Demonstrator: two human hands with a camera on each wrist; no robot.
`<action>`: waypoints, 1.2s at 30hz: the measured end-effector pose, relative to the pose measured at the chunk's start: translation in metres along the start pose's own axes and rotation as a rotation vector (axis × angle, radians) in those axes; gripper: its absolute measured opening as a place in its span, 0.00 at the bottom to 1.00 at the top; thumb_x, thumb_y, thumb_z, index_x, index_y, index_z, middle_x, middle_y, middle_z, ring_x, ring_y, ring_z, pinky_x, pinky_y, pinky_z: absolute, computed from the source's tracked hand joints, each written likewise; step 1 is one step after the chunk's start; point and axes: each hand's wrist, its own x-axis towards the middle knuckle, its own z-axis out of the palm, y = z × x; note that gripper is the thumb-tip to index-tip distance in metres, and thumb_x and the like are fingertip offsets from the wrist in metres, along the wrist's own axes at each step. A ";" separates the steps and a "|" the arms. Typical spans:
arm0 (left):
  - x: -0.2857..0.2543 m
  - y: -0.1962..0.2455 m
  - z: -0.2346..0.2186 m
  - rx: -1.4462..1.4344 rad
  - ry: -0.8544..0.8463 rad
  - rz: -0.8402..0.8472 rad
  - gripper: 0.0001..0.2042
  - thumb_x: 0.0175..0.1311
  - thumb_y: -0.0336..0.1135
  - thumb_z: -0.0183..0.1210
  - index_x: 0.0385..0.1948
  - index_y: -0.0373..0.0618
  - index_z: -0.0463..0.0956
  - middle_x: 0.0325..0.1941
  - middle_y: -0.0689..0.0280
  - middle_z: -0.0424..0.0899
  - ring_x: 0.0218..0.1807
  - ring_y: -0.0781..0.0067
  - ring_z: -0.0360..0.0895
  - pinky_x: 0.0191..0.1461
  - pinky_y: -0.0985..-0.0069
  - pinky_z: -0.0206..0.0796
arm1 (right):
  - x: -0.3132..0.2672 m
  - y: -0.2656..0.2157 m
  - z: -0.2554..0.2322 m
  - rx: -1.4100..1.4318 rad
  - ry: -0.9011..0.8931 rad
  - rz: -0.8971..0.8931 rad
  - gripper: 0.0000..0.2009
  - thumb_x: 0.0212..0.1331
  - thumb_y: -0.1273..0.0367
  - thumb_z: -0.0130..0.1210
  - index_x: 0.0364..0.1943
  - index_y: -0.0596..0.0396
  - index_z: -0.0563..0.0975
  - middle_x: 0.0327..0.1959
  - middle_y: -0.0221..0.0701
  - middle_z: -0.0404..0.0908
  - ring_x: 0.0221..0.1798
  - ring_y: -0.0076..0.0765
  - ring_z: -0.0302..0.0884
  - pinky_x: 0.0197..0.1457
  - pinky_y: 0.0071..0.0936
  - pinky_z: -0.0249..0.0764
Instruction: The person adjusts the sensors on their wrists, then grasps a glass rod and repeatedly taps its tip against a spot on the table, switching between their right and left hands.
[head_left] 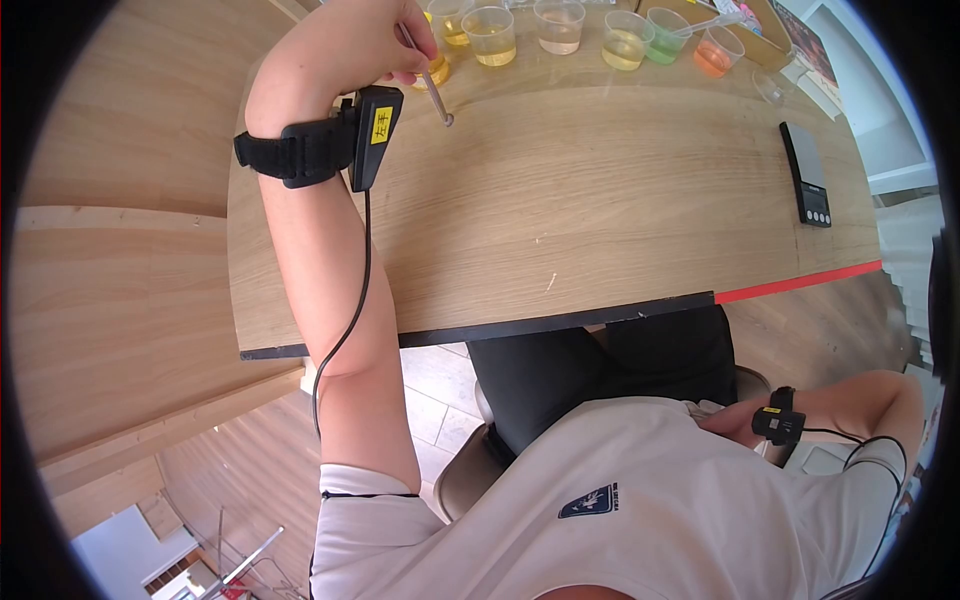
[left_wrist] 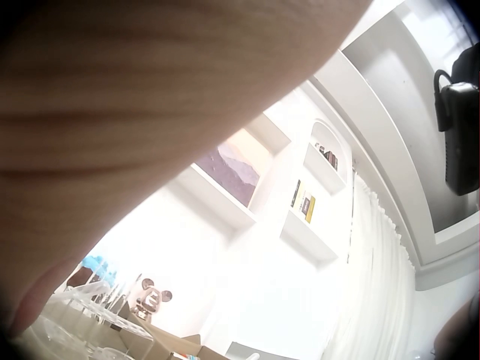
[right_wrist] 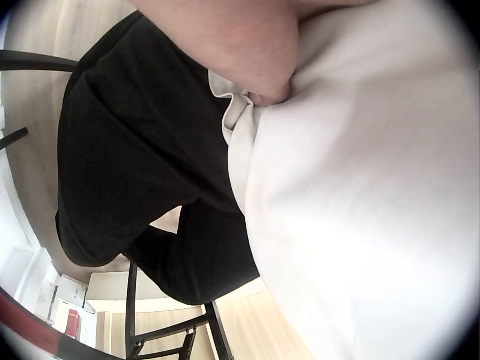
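Observation:
At the top left of the head view, my left hand (head_left: 350, 45) pinches a thin metal stick (head_left: 436, 98) with a small rounded end. The stick slants down to the right, its tip over the tabletop. Beside the fingers stands a cup of yellow liquid (head_left: 437, 72), partly hidden by the hand. In the left wrist view only a blurred part of the left hand (left_wrist: 135, 97) shows. My right hand (head_left: 735, 422) lies against the hem of the light shirt (right_wrist: 360, 187) at my lap. Its fingers are mostly hidden by the cloth.
Along the table's far side stand clear plastic cups with yellow (head_left: 490, 45), pale pink (head_left: 559, 30), green (head_left: 663, 45) and orange liquid (head_left: 714, 58). A spoon (head_left: 712, 22) leans in the green one. A small digital scale (head_left: 806, 172) lies at the right. Crumbs (head_left: 551, 281) dot the table near its front edge.

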 end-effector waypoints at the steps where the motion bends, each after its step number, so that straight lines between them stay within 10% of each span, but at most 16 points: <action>1: 0.000 0.001 0.000 0.000 0.000 0.000 0.08 0.61 0.26 0.66 0.40 0.36 0.87 0.36 0.57 0.90 0.36 0.71 0.88 0.46 0.76 0.80 | 0.002 0.000 -0.002 0.016 0.000 0.005 0.20 0.75 0.56 0.54 0.62 0.50 0.76 0.67 0.22 0.77 0.66 0.26 0.73 0.74 0.32 0.66; 36: -0.008 0.025 -0.012 -0.021 -0.012 -0.011 0.06 0.55 0.24 0.65 0.30 0.29 0.86 0.24 0.55 0.87 0.28 0.71 0.86 0.34 0.74 0.77 | -0.002 0.001 0.003 0.007 -0.037 -0.005 0.18 0.76 0.58 0.53 0.62 0.50 0.76 0.66 0.24 0.78 0.66 0.27 0.73 0.73 0.33 0.67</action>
